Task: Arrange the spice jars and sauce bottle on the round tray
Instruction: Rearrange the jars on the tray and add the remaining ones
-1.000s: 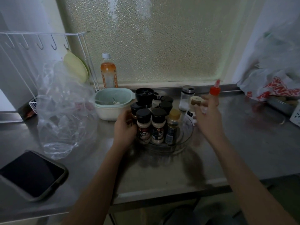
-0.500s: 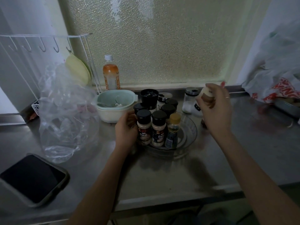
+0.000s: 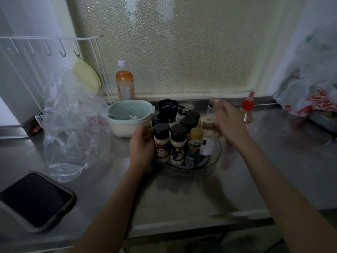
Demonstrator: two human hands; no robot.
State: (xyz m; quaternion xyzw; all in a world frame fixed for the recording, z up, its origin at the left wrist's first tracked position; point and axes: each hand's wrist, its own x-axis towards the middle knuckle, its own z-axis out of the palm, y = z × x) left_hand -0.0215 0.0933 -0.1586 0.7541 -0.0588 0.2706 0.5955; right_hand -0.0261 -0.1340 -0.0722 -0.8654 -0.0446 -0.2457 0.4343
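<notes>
Clear glass forms the round tray (image 3: pixel 214 157), which sits on the steel counter (image 3: pixel 182 194) and already carries a crowd of spice jars (image 3: pixel 177 143) with black caps, one yellow-capped bottle (image 3: pixel 194 146) and, on its right side, a pale jar with a tan lid (image 3: pixel 207 132). The sauce bottle (image 3: pixel 247 114), red-capped, stands off the tray just beside its far right edge. The left hand (image 3: pixel 141 145) curls against the tray's left rim and the nearest jar, steadying rather than lifting. The right hand (image 3: pixel 228 121) is blurred above the tan-lidded jar, fingers loosely spread and apparently empty. A small glass shaker behind it is mostly hidden.

Judged from this, the step in hand is bringing the last pieces onto the tray. To do it well, the person should keep the left hand bracing the rim, grasp the sauce bottle low on its body, and set it upright into the open gap on the right without knocking the packed jars.
</notes>
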